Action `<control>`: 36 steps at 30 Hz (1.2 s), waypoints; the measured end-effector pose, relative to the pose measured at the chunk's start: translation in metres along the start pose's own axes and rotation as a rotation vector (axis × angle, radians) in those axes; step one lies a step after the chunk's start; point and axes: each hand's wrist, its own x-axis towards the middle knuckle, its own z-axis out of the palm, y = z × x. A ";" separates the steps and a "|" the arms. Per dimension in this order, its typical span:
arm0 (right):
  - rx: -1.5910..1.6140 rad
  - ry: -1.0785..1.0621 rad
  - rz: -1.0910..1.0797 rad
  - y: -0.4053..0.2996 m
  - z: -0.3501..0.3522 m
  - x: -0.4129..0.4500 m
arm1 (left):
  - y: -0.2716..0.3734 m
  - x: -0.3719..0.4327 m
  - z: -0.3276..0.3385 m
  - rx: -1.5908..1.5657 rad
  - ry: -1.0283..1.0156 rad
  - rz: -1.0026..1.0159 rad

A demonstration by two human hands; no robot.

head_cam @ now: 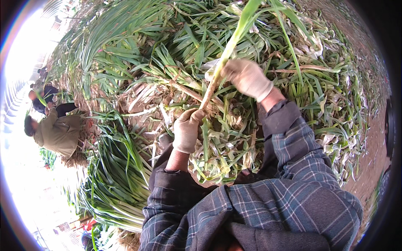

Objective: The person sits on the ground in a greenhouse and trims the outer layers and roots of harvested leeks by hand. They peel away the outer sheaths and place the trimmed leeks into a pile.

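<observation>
A long leek (224,58) slants across the middle of the view, its green leaves pointing up and away, its lower stalk brownish. My left hand (187,130), in a pale knit glove, grips the leek near its root end. Similarly gloved, my right hand (248,78) is at the middle of the stalk. Its fingers are blurred and bent by the leek's right side, so their hold on it is not clear. Just beyond my left hand, another soil-stained leek stalk (187,91) lies on the heap, with roots beside it.
A big heap of leeks (188,40) spreads ahead. Stripped leaves (220,157) litter the ground before me. At my left lies a bundle of cleaner leeks (117,182). Farther left are a person in an olive coat (59,133) and another in dark clothes (48,94). Bare soil (372,150) shows at right.
</observation>
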 end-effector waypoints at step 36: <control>1.548 0.120 0.578 -0.001 -0.019 0.007 | -0.010 0.008 0.015 0.106 0.102 0.050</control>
